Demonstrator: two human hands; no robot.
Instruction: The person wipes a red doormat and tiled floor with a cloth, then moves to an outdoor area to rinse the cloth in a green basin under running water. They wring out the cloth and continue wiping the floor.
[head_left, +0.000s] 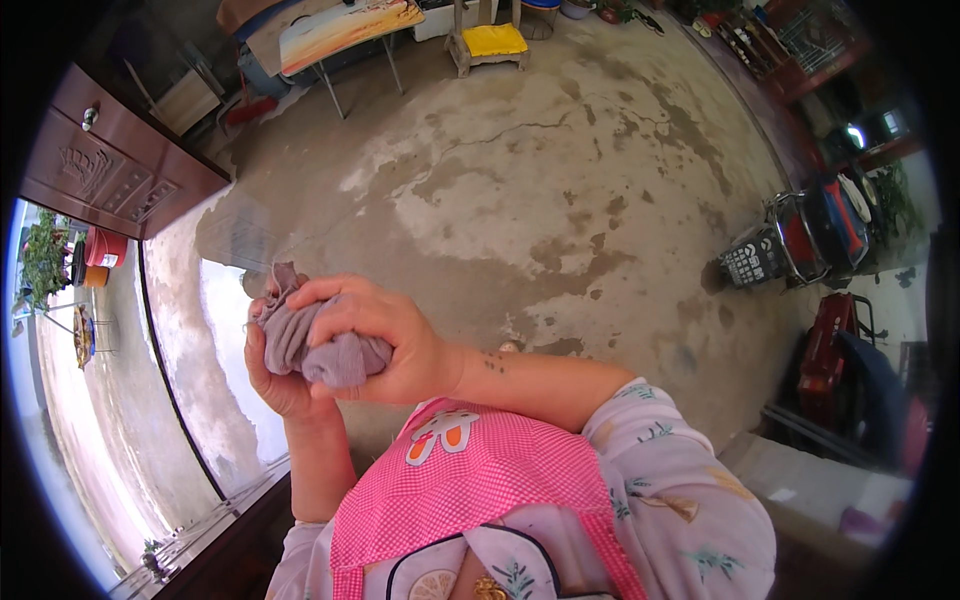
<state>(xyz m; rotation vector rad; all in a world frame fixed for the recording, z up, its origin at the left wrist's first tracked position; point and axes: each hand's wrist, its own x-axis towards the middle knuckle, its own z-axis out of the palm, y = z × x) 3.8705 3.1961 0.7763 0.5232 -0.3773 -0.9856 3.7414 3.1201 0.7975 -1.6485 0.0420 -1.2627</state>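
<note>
A crumpled grey-mauve cloth (330, 345) is bunched between both my hands, left of the picture's middle and above a wet-patched concrete floor. My left hand (276, 379) cups it from the left side, its fingers partly hidden behind the folds. From the right, my right hand (390, 337) presses its fingers over the top of the bundle, with the thumb beneath. A loose end of the cloth sticks up beyond the fingers. Below the hands shows a pink checked apron (495, 465) with a rabbit picture.
A glass pane (217, 337) reflecting light stands close on the left, beside a dark red panelled door (112, 165). Further off are a folding table (352, 30) and a wooden chair with a yellow seat (493, 40). A metal-framed item with a dark bag (754, 259) is at right.
</note>
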